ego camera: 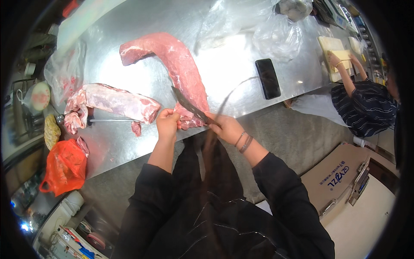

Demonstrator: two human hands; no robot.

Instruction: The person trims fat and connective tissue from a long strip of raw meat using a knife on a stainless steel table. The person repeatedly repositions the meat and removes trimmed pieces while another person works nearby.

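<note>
A long, curved boneless loin of raw meat [181, 64] lies on the stainless steel table [223, 64], its near end at the front edge. My right hand [226, 128] grips the handle of a knife [189, 105], whose dark blade slants across that near end with the tip pointing up and left. Fingers bent, my left hand [167, 124] pinches the left side of the same end; the exact hold is partly hidden. To its left rests a bone-side slab of meat [119, 100], with a steel rod [113, 120], possibly a honing steel, partly under it and a small meat scrap [136, 129] alongside.
A black phone [268, 78] lies right of the loin, below clear plastic bags [278, 35]. A red plastic bag [66, 166] is at the left corner. Far right, another person's hands [334, 60] are at a cutting board [334, 76]. A cardboard box [336, 176] stands at the lower right.
</note>
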